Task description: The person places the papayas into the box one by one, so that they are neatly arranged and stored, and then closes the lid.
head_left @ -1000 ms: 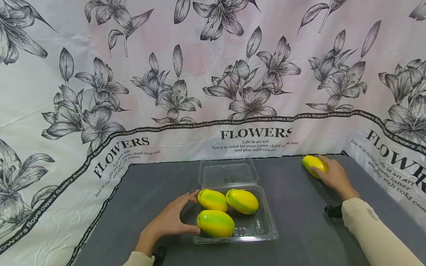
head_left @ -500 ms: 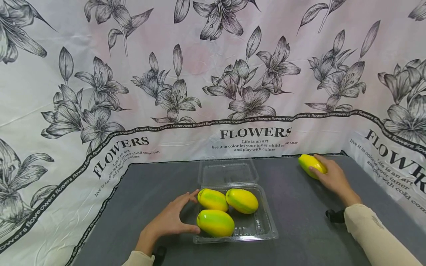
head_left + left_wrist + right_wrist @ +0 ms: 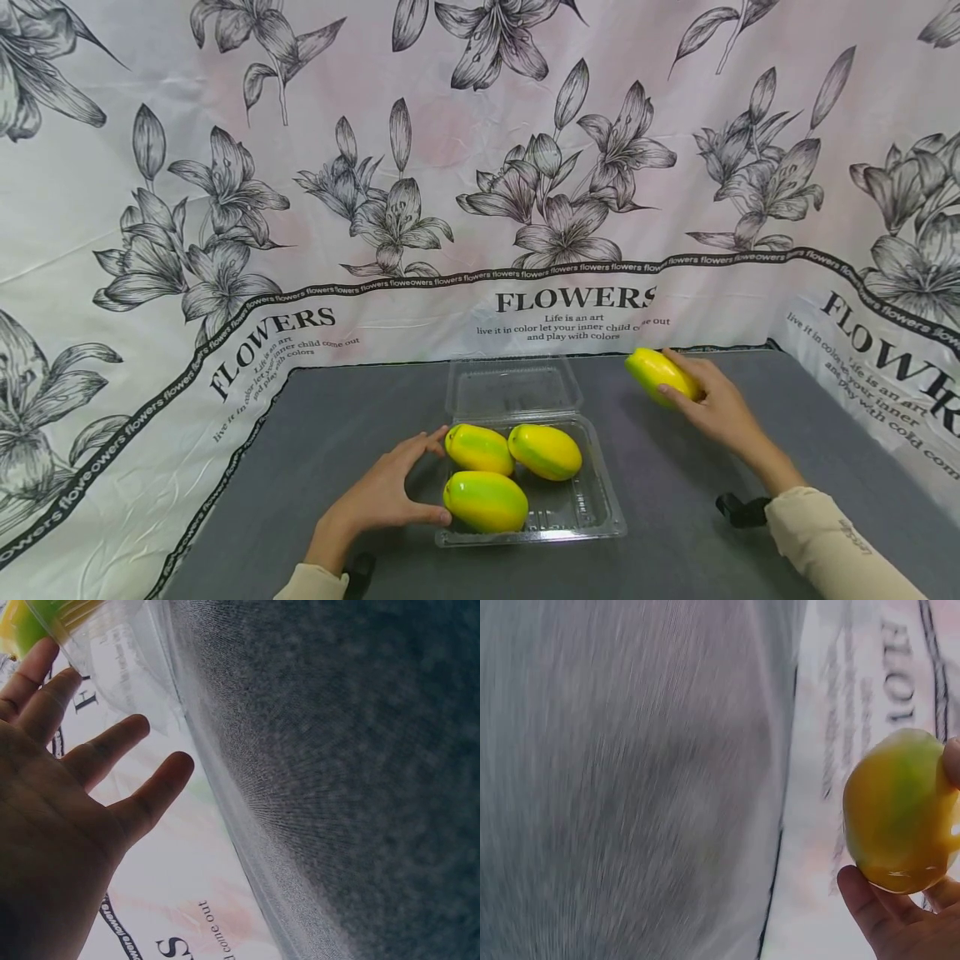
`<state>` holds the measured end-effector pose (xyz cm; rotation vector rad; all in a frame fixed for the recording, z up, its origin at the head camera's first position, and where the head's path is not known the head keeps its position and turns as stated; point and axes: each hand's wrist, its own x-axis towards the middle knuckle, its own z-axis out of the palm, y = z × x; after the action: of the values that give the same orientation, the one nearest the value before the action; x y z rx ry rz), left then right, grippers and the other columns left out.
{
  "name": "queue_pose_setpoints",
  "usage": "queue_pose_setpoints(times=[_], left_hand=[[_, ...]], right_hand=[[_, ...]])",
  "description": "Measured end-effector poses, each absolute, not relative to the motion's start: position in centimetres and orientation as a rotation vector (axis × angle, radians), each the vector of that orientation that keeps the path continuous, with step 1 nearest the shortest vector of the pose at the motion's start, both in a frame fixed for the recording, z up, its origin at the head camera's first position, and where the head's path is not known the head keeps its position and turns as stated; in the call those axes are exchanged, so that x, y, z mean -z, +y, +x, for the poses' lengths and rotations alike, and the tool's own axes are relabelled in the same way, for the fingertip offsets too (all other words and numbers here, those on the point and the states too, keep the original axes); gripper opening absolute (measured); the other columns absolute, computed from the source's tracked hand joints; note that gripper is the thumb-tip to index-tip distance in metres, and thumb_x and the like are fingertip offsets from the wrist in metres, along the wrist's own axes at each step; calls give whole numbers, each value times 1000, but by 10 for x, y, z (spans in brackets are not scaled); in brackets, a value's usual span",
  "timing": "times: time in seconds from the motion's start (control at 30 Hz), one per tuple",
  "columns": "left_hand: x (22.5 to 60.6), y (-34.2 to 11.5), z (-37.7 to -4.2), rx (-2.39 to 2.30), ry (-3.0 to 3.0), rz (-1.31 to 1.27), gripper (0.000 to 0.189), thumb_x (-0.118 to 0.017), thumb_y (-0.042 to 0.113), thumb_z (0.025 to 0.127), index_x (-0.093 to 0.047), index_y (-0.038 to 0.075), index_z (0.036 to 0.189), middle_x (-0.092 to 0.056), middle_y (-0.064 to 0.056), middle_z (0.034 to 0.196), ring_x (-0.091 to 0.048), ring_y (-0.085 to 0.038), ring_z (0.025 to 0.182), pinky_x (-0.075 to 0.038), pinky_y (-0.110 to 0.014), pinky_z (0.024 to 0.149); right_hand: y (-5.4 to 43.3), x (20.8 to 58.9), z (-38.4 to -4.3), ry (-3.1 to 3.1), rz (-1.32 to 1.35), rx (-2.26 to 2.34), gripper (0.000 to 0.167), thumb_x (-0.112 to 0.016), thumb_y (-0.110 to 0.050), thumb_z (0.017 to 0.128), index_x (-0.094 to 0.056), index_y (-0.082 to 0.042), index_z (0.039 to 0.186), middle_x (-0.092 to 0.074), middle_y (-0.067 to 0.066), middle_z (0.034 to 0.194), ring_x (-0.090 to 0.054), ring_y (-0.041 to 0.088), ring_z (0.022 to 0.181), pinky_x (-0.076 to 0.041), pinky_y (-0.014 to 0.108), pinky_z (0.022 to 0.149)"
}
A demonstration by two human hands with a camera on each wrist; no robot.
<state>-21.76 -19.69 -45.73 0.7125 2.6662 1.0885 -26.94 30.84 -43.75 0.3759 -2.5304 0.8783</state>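
My right hand (image 3: 716,406) grips a yellow-green mango (image 3: 660,377) above the right part of the table. In the right wrist view the mango (image 3: 896,814) sits between thumb and fingers, with the table surface off to the left. A clear plastic clamshell box (image 3: 592,500) stands with its lid (image 3: 513,392) folded back. Inside lie three more mangoes: one back left (image 3: 478,450), one back right (image 3: 545,452), one front left (image 3: 486,502). My left hand (image 3: 382,492) is at the box's left side, fingers spread and thumb near the front mango. Its fingers (image 3: 120,750) extend straight in the left wrist view.
A grey cloth (image 3: 360,400) covers the table. Behind it hangs a white curtain (image 3: 420,325) printed with flowers and lettering, meeting the table's back and side edges. The raised lid reaches close to the back edge.
My right hand has carried the mango leftward from the table's far right corner, toward the box. The left hand and the three mangoes in the box have stayed in place.
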Motion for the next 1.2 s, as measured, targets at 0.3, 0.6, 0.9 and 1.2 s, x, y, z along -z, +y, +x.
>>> queue_pose_setpoints(times=[0.3, 0.6, 0.9, 1.2], left_hand=[[457, -197, -218, -1092, 2668, 731, 74, -87, 56, 73, -55, 22, 130, -30, 17, 166, -27, -38, 155, -23, -75, 117], [456, -197, -217, -1101, 2668, 735, 74, -87, 57, 73, -56, 23, 130, -30, 18, 166, -26, -36, 155, -23, -74, 117], [455, -195, -216, -1084, 2680, 710, 74, -87, 60, 71, -57, 25, 129, -30, 20, 165, -26, -35, 156, -22, -74, 118], [456, -194, -217, -1067, 2696, 702, 74, -86, 61, 71, -57, 25, 128, -31, 19, 165, -27, -35, 155, -24, -74, 117]], right_hand=[[266, 425, -247, -2516, 512, -991, 60, -73, -19, 95, -51, -17, 151, -59, 15, 135, -51, 7, 98, -50, 19, 74], [228, 423, -222, -2468, 725, -1088, 61, -76, -11, 91, -53, -13, 148, -61, 9, 134, -55, 1, 99, -56, 21, 76], [200, 431, -192, -2424, 939, -1189, 63, -81, -15, 87, -57, -16, 144, -62, 4, 133, -60, 6, 105, -56, 24, 82], [188, 448, -178, -2397, 1036, -1068, 65, -85, -24, 83, -59, -22, 142, -62, 0, 137, -57, 12, 122, -51, 50, 95]])
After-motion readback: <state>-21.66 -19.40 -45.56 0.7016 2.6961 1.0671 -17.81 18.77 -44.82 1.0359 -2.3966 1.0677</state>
